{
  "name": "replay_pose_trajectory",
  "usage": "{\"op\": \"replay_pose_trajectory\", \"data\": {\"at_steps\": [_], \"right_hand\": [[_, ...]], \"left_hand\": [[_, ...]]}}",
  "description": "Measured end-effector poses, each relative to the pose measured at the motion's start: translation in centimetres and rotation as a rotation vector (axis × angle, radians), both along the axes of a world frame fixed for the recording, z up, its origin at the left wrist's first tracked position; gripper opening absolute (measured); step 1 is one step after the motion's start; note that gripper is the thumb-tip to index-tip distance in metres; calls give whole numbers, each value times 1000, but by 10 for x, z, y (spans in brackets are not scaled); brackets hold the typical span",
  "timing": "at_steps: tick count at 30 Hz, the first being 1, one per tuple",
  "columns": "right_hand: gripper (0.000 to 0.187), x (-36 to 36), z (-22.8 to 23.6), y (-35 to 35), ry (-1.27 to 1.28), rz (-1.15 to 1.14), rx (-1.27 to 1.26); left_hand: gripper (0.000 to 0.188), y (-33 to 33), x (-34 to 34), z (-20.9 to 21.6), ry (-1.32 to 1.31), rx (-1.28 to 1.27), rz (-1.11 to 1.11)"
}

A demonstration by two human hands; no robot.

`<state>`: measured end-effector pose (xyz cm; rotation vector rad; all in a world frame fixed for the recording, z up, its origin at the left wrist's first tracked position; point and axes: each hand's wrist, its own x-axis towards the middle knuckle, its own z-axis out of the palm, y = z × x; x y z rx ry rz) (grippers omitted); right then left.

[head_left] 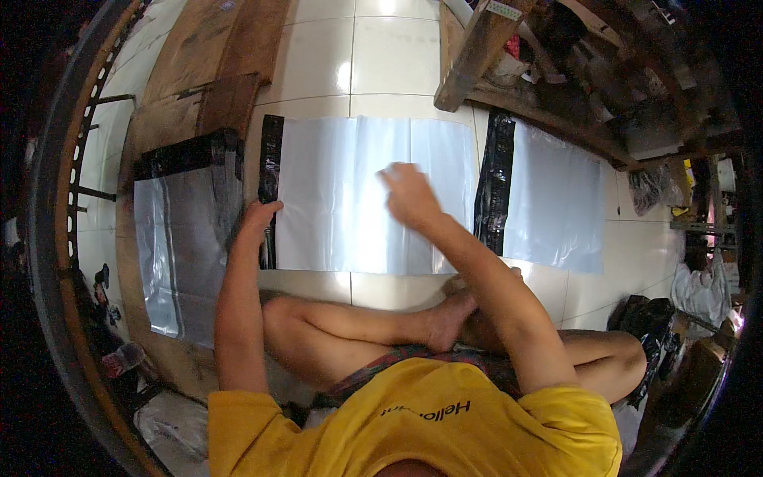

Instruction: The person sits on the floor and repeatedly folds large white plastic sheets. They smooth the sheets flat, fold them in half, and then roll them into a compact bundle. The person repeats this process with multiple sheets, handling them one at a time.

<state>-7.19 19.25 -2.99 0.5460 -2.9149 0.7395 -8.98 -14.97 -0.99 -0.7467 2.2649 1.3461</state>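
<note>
A silvery white plastic mailing bag (318, 191) with a black strip along its left edge lies flat on the floor in front of me. My left hand (257, 218) is closed at that black strip, its thumb over the edge and its other fingers mostly hidden. Over the middle of the bag my right hand (410, 195) is closed, with something small and whitish at its fingertips, too blurred to name. To the right lies a second silvery bag (556, 199) with a crumpled black edge. A third, greyer bag (179, 246) with a black top lies by my left forearm.
Brown cardboard (183, 63) covers the floor at the far left. A wooden frame (481, 56) stands at the far right. My crossed legs (350, 322) are close to the bags. Black plastic (648, 318) and a white plastic bag (701, 290) sit at the right.
</note>
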Motion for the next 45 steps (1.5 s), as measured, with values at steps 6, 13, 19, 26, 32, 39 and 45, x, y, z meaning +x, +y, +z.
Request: {"op": "replay_pose_trajectory", "data": {"at_steps": [6,13,19,26,32,39,45], "right_hand": [[24,-25,5,-46,94,668,610],[8,-40,29,48,97,608,520],[30,26,54,165,-280,249,368],[64,27,3,138,-566,-644,-79],[78,14,5,110,-711,-774,26],[75,13,0,104,-696,-824,-51],[66,25,-5,87,-625,-785,-59]], "left_hand": [[46,-13,-11,-30,-89,-67,-8],[44,-27,-7,-51,-142,51,48],[44,-33,-6,-61,6,155,20],[49,-16,-17,-25,-112,200,31],[55,-34,-37,-68,77,-179,-225],[58,-54,-38,-98,439,-444,-300],[57,-45,-40,-72,263,-485,-320]]}}
